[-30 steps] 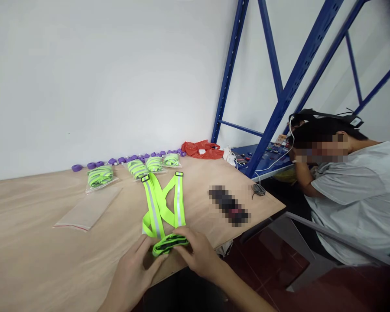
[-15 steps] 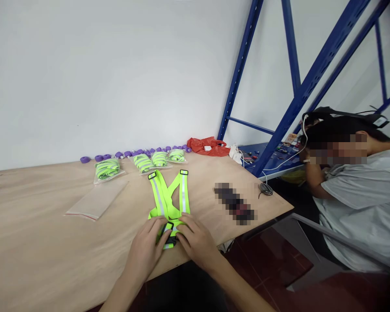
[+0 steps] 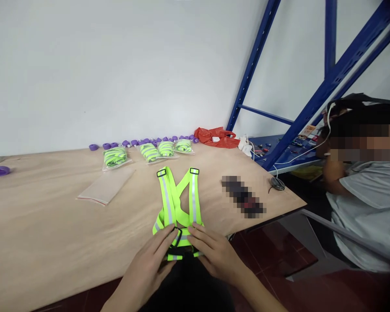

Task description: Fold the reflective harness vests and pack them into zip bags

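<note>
A fluorescent yellow-green reflective vest [image 3: 195,199] lies near the table's front edge, its crossed straps spread away from me. Silver stripes run along the straps, and black adjusters sit at their far ends. My left hand [image 3: 151,255] grips the left side of its waist band, fingers on top beside a black buckle [image 3: 178,236]. On the opposite side, my right hand [image 3: 214,251] has its fingers laid over the band, the thumb side low at the edge. A dark strip crosses the band between both hands. Parts of the band are hidden under the fingers.
A flat clear bag [image 3: 107,186] lies left of the vest. Behind are several bagged vests [image 3: 115,157], purple pieces [image 3: 146,142] and a red plastic bag [image 3: 216,137]. To the right are a blurred-out dark object [image 3: 243,197], a mouse [image 3: 277,184], blue rack posts and a seated person [image 3: 370,190].
The camera view has shifted left. The vest's waist has come closer to the front edge, with both hands on it. My left fingers now lie straighter beside the buckle.
</note>
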The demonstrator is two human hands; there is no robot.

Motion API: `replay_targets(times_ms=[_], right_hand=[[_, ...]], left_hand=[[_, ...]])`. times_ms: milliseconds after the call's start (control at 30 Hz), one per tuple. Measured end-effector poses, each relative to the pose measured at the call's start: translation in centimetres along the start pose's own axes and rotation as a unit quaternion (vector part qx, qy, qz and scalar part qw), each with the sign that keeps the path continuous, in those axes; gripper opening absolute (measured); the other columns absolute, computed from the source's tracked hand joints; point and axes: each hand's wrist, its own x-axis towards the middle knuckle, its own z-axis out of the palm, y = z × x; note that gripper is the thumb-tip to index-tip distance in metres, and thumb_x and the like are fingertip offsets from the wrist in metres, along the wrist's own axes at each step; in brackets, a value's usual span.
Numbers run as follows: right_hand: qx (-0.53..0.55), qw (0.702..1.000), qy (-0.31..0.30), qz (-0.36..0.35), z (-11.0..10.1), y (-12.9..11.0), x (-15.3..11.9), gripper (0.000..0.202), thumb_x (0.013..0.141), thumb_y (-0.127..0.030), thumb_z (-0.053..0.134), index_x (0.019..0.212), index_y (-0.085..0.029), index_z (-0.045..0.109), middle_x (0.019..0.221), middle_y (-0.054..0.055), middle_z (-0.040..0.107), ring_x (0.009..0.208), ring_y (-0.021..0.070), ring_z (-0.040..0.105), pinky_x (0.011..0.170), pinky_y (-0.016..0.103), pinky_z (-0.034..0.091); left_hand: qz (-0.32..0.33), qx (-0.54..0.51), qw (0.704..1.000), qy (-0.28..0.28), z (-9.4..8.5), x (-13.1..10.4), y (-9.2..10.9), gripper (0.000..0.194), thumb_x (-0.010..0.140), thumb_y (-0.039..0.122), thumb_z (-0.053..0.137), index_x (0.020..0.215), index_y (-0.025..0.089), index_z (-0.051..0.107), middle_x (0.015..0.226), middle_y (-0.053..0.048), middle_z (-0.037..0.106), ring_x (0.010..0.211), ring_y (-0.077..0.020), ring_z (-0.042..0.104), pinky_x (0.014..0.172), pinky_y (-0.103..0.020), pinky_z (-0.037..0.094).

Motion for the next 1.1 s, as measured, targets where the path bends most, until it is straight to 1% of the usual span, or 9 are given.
replay_targets(times_ms=[133,267,400,600,733,800,900,967,1100], right_hand=[[0.066,0.997,0.018,0.02,-0.4,-0.4,0.2,0.043,0.09,-0.008,0.051,0.131,-0.019,0.059,0.133,0.01,0.067,0.131,0.0233,0.058,0.109,0.041,0.05],[0.193,0.97,0.039,0.144,-1.0,0.3,2.1,0.026,0.097,-0.023,0.055,0.121,-0.021,0.065,0.114,0.008,0.074,0.105,0.0209,0.07,0.093,0.035,0.056],[0.232,0.947,0.021,0.22,-1.3,1.6,4.4,0.023,0.098,-0.032,0.054,0.107,-0.018,0.069,0.102,0.006,0.074,0.094,0.0221,0.069,0.086,0.034,0.054],[0.141,0.966,0.016,0.215,-1.0,3.4,5.8,0.026,0.099,-0.033,0.053,0.114,-0.02,0.069,0.108,0.009,0.069,0.103,0.0242,0.064,0.093,0.039,0.052],[-0.022,0.974,0.085,0.208,0.2,4.2,5.7,0.028,0.096,-0.033,0.058,0.119,-0.019,0.067,0.114,0.013,0.063,0.108,0.0284,0.06,0.092,0.045,0.053],[-0.07,0.974,0.116,0.18,0.8,4.2,5.4,0.023,0.098,-0.029,0.053,0.111,-0.018,0.068,0.113,0.015,0.065,0.106,0.0285,0.062,0.091,0.046,0.054],[-0.075,0.984,0.086,0.134,1.2,3.6,4.4,0.021,0.101,-0.025,0.048,0.103,-0.019,0.068,0.108,0.013,0.07,0.102,0.0261,0.065,0.09,0.043,0.055],[-0.058,0.99,0.053,0.115,1.1,3.1,3.2,0.027,0.098,-0.035,0.057,0.118,-0.018,0.064,0.117,0.014,0.07,0.109,0.0272,0.066,0.092,0.043,0.057],[-0.038,0.995,0.022,0.089,0.6,2.3,0.5,0.068,0.087,-0.047,0.072,0.144,-0.018,0.049,0.136,0.017,0.063,0.125,0.0309,0.061,0.1,0.046,0.056]], left_hand=[[-0.002,-0.027,0.999,0.038,-0.2,0.0,0.6,0.052,0.097,0.016,0.047,0.147,0.03,0.043,0.141,-0.006,0.058,0.126,-0.0199,0.059,0.105,-0.033,0.053],[-0.096,-0.108,0.989,0.02,-1.1,2.4,0.8,0.033,0.102,0.031,0.047,0.133,0.024,0.053,0.116,-0.007,0.07,0.102,-0.0198,0.068,0.086,-0.03,0.057],[-0.118,-0.095,0.988,0.033,-1.6,4.9,0.5,0.028,0.102,0.035,0.044,0.118,0.02,0.062,0.112,-0.01,0.066,0.104,-0.0243,0.062,0.092,-0.039,0.051],[-0.133,-0.047,0.99,0.025,-1.0,7.2,-0.8,0.037,0.105,0.035,0.031,0.105,0.016,0.063,0.111,-0.012,0.061,0.105,-0.025,0.056,0.094,-0.042,0.047],[-0.16,0.017,0.986,0.051,-0.3,8.7,-1.0,0.034,0.102,0.031,0.043,0.129,0.014,0.056,0.121,-0.014,0.059,0.112,-0.0276,0.055,0.095,-0.043,0.047],[-0.158,0.037,0.986,0.049,-0.2,9.2,-0.8,0.029,0.101,0.025,0.046,0.126,0.015,0.057,0.122,-0.013,0.059,0.11,-0.0268,0.058,0.091,-0.041,0.049],[-0.134,0.061,0.989,0.015,-0.5,8.9,-0.5,0.023,0.102,0.025,0.045,0.098,0.016,0.066,0.106,-0.01,0.066,0.099,-0.025,0.063,0.087,-0.04,0.051],[-0.104,0.058,0.993,0.008,-0.8,7.9,-0.4,0.023,0.1,0.034,0.053,0.103,0.017,0.068,0.109,-0.01,0.068,0.102,-0.0263,0.064,0.092,-0.042,0.052],[-0.042,-0.005,0.999,-0.014,-1.4,4.5,-0.2,0.069,0.08,0.04,0.079,0.141,0.023,0.052,0.139,-0.013,0.058,0.124,-0.0309,0.058,0.104,-0.046,0.05]])
